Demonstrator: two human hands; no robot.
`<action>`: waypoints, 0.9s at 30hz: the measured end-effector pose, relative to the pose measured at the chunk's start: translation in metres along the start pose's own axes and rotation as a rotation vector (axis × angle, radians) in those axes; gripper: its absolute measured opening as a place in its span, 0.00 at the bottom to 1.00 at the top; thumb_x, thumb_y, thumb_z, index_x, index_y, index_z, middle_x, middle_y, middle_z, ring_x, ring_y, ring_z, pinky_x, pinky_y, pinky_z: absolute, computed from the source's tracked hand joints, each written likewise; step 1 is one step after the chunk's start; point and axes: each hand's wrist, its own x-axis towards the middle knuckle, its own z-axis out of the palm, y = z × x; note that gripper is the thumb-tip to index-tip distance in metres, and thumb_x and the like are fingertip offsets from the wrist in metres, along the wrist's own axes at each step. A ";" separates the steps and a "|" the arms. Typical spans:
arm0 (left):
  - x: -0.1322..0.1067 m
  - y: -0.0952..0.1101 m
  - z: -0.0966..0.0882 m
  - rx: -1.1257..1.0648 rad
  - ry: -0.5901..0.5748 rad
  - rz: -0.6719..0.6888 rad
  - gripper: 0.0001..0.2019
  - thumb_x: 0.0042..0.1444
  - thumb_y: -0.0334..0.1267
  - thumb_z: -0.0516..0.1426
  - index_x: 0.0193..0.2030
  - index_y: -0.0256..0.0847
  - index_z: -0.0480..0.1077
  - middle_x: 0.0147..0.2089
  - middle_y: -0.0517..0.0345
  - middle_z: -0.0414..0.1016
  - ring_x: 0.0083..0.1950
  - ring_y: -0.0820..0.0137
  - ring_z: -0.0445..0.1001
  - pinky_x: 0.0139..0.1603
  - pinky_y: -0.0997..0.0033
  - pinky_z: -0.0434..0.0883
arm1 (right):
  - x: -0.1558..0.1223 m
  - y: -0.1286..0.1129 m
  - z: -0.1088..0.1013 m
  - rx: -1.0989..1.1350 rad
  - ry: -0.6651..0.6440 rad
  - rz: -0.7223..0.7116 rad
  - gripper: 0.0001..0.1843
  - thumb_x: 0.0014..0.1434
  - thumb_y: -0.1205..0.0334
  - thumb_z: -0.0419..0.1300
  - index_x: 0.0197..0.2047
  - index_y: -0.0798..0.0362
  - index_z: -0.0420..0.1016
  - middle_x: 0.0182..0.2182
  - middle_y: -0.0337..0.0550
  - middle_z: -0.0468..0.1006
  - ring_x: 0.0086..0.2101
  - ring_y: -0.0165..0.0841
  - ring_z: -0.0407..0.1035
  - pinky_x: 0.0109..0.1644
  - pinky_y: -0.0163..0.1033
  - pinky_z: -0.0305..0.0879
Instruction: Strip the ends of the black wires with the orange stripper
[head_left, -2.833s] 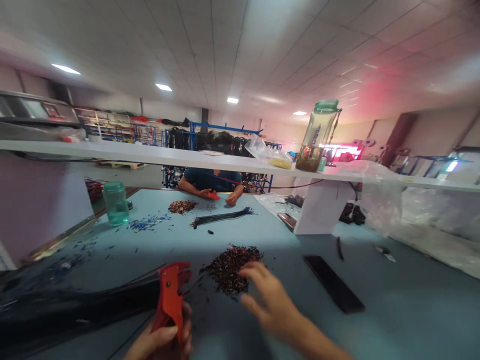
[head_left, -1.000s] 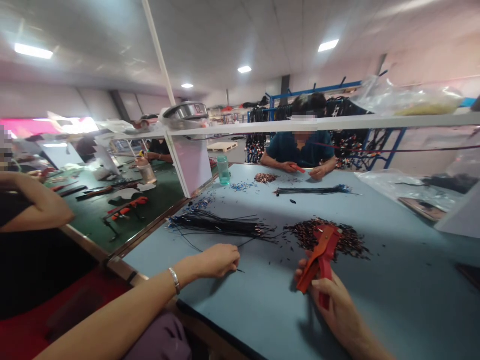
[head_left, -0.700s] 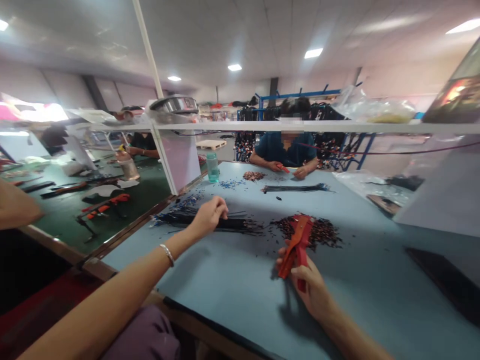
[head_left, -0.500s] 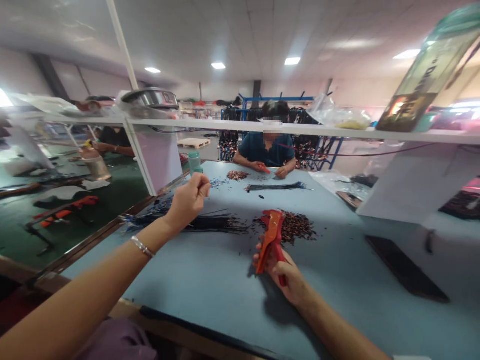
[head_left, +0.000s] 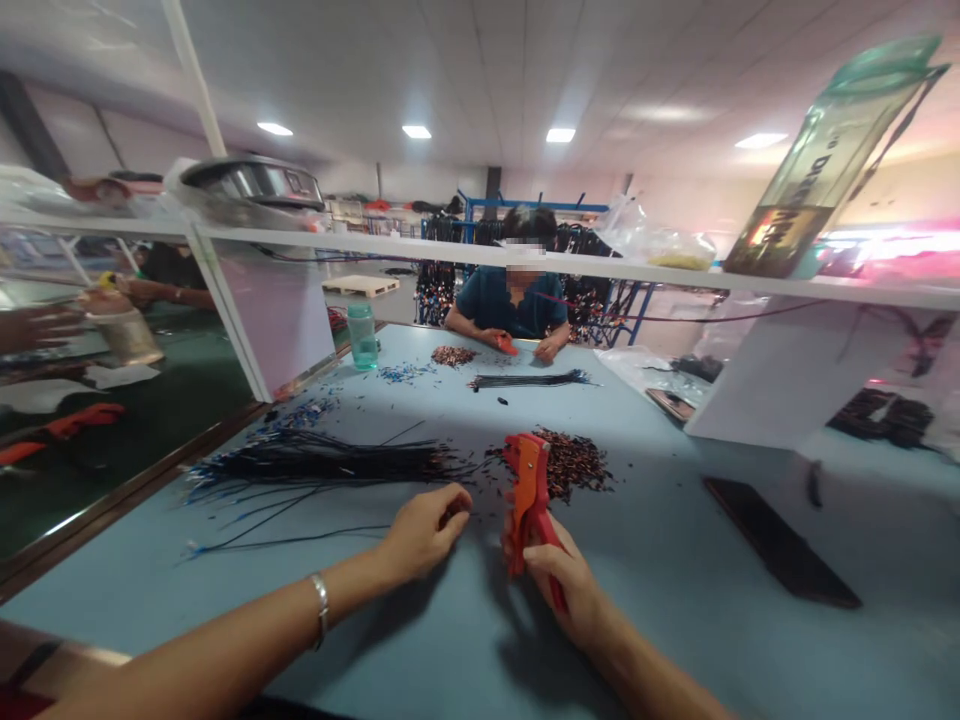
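My right hand [head_left: 559,570] is wrapped around the handles of a red-and-orange wire stripper [head_left: 531,490], its head pointing up and away from me. My left hand [head_left: 431,525] is just left of the tool, low over the table, with fingers curled together. Whether a wire is in its fingertips I cannot make out. Beyond that hand lies a bundle of black wires [head_left: 322,460], blue-tipped at the left end; a few loose wires stretch out in front of it. Behind the stripper spreads a pile of small dark and coppery scraps [head_left: 577,465].
A co-worker [head_left: 510,305] sits across the blue-grey table [head_left: 645,620] with a red tool. A smaller wire bundle [head_left: 532,379], a green bottle [head_left: 363,338] and blue bits lie between us. At right is a dark phone-like slab [head_left: 780,540]; a shelf [head_left: 465,252] crosses above.
My left hand has dropped from above the wire bundle, moving right and nearer to me beside the tool. My right hand keeps its hold on the wire stripper. The view has shifted slightly right.
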 end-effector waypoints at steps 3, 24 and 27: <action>-0.003 0.016 -0.007 -0.120 -0.051 -0.024 0.12 0.59 0.43 0.50 0.36 0.37 0.69 0.28 0.60 0.71 0.28 0.71 0.67 0.29 0.75 0.63 | -0.003 -0.004 0.000 -0.301 0.089 -0.068 0.24 0.47 0.64 0.61 0.50 0.51 0.69 0.38 0.41 0.74 0.38 0.38 0.67 0.44 0.40 0.63; -0.017 -0.001 0.022 -0.203 0.177 -0.071 0.08 0.57 0.33 0.50 0.37 0.39 0.70 0.32 0.58 0.74 0.31 0.70 0.70 0.32 0.74 0.67 | -0.002 0.002 -0.001 -0.523 0.285 -0.243 0.21 0.52 0.62 0.57 0.50 0.50 0.64 0.36 0.41 0.70 0.36 0.38 0.66 0.43 0.42 0.64; -0.015 -0.004 0.022 -0.177 0.246 -0.063 0.08 0.57 0.32 0.49 0.38 0.40 0.69 0.35 0.56 0.74 0.36 0.68 0.72 0.39 0.70 0.69 | 0.001 0.002 0.001 -0.519 0.302 -0.265 0.18 0.54 0.61 0.56 0.49 0.49 0.63 0.36 0.40 0.68 0.36 0.37 0.65 0.42 0.41 0.64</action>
